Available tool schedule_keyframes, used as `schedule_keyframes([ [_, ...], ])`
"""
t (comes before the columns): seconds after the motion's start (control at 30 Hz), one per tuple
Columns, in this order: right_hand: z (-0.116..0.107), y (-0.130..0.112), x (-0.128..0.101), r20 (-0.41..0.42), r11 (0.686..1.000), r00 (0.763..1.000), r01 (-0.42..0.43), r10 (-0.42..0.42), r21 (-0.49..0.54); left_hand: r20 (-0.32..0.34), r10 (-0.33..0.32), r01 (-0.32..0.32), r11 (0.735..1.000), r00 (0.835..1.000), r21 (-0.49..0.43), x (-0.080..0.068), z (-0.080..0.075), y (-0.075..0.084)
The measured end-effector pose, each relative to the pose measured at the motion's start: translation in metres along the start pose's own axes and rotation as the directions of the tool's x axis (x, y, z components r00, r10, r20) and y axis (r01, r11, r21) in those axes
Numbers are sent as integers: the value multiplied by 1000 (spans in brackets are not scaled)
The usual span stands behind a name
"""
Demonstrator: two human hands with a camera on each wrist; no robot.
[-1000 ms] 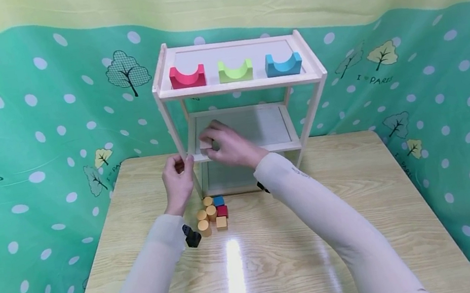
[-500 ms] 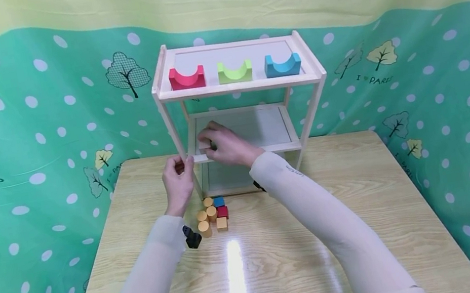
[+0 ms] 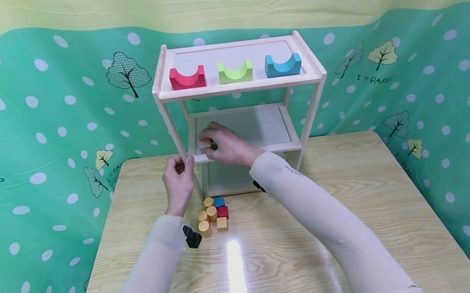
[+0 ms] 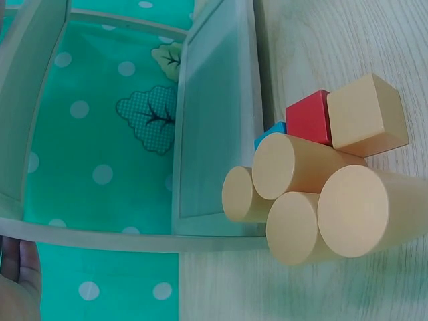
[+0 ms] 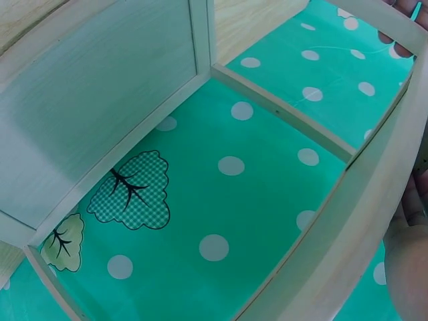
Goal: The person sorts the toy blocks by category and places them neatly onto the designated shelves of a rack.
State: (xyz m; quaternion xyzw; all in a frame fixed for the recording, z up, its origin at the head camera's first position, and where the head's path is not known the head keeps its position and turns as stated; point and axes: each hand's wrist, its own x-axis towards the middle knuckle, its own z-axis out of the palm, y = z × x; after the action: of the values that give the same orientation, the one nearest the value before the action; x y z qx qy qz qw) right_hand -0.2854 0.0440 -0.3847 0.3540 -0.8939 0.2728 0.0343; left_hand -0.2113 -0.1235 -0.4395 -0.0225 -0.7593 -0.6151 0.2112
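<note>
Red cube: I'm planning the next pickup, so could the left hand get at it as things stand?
Probably yes, once the left hand leaves the shelf: nothing covers the red cube from above, though the cylinders and wooden cube crowd it.

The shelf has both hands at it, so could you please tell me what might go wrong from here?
If the left hand tugs the shelf by its front left post, the notched blocks near the top's front edge could shift. The wooden cylinders stand close together by its foot and might topple if brushed. Anything the right hand may hold is hard to see, but could slip near the front of the middle shelf.
</note>
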Motion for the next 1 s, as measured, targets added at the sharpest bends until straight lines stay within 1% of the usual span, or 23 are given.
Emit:
schedule_keyframes([
  [0.07, 0, 0, 0, -2, 1000, 1000, -1, 1, 3, -6, -5, 5, 1000, 1000, 4, 2, 1, -8],
  [0.2, 0, 1, -1, 2, 1000, 1000, -10, 10, 11, -8, -11, 11, 1000, 1000, 3, 3, 2, -10],
  [0.27, -1, 1, -1, 4, 1000, 1000, -14, 14, 10, 1, -9, 9, 1000, 1000, 1, 1, 2, 0],
  [0.33, -1, 1, -1, 5, 1000, 1000, -16, 16, 10, 3, -4, 4, 1000, 1000, 9, 0, 1, 3],
  [0.57, -3, 4, -4, -3, 1000, 1000, -21, 21, 14, -7, -19, 19, 1000, 1000, -18, 7, 4, -27],
  [0.6, -3, 4, -4, -5, 1000, 1000, -24, 24, 17, -11, -21, 20, 1000, 1000, -14, 7, 4, -29],
  [0.8, -7, 6, -9, -8, 999, 999, -36, 36, 33, -32, -26, 26, 1000, 999, -2, 7, 4, -33],
  [1.0, -11, 7, -16, -35, 1000, 999, -8, 9, 26, -21, -44, 44, 999, 999, 7, 7, 4, -33],
])
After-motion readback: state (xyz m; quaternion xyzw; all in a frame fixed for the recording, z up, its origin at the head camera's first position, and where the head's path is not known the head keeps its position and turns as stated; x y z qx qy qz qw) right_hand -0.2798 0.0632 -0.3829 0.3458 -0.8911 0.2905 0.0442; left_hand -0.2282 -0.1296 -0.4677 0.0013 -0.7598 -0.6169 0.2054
